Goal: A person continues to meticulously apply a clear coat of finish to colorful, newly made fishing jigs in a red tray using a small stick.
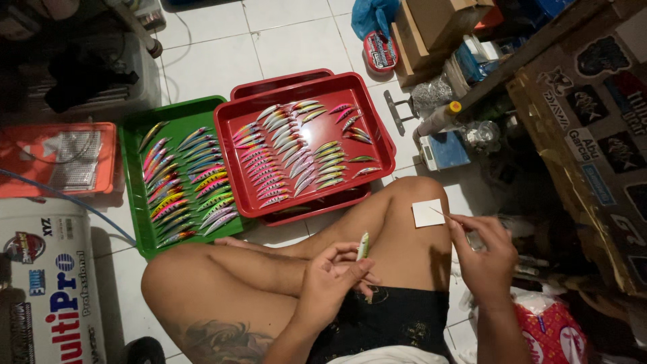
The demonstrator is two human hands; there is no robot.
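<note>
Two trays of painted fishing lures lie on the white tiled floor (290,40) ahead of my crossed legs, and one more lure is in my hand. My left hand (333,276) sits low in the middle of the view, above my lap, fingers closed on a small green-and-pale fishing lure (363,245) that stands nearly upright between thumb and fingertips. My right hand (486,255) is off to the right, just past my right knee, its thumb and forefinger pinched together on a thin stick (439,214); I cannot tell what the stick is. The stick's far tip reaches a small white square of paper (427,213) that rests on my knee. The two hands are well apart, with the knee between them.

The red tray (239,152) holds rows of mostly silver, pink and yellow-green lures and lies stacked on a second red tray whose rim shows behind and below it. Just to its left, touching or nearly so, the green tray (131,195) carries brighter lures in pink, green, orange and blue, laid in slanting rows. Further left an orange tray (106,158) holds a pale grid-like sheet. To the right stand a cardboard box (438,23) and a wooden crate covered in stickers (593,135).
</note>
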